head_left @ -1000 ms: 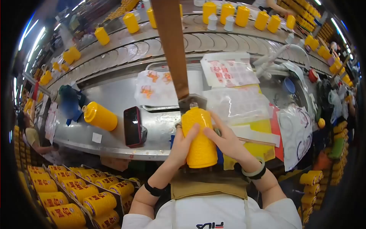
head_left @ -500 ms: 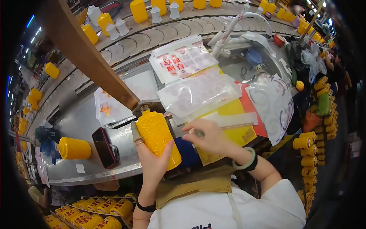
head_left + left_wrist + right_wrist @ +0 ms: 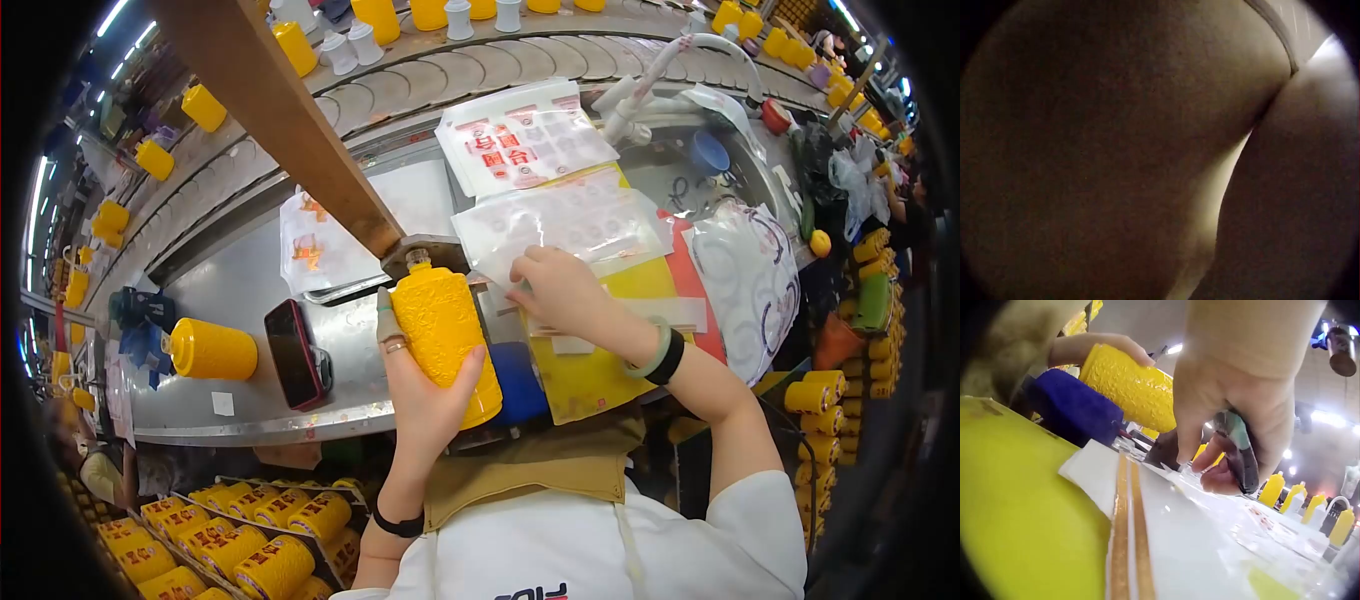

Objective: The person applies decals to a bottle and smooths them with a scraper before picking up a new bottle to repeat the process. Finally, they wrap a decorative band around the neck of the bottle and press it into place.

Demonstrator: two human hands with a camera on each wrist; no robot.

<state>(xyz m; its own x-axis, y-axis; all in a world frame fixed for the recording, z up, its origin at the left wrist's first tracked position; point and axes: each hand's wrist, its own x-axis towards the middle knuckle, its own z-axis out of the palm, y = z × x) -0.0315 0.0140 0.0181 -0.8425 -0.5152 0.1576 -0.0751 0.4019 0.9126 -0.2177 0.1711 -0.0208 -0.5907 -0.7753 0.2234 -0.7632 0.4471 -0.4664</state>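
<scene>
My left hand grips a yellow textured bottle, thumb on its near right side and covered fingertips along its left. The bottle lies tilted, its neck against a metal bracket at the end of a wooden beam. My right hand is over the left edge of a clear printed sheet, fingers curled and fingertips close to it. A small dark curved piece with a pale green patch is held inside those fingers in the right wrist view. Only dark, close skin fills the left wrist view.
A second yellow bottle and a phone lie on the metal table. Printed sheets, a yellow folder and a blue bowl are at the right. Beyond runs a conveyor; crates of yellow bottles stand below left.
My right hand has let go of the bottle and moved right to the clear sheet. My left hand still grips the bottle. The head view has swung to the right overall.
</scene>
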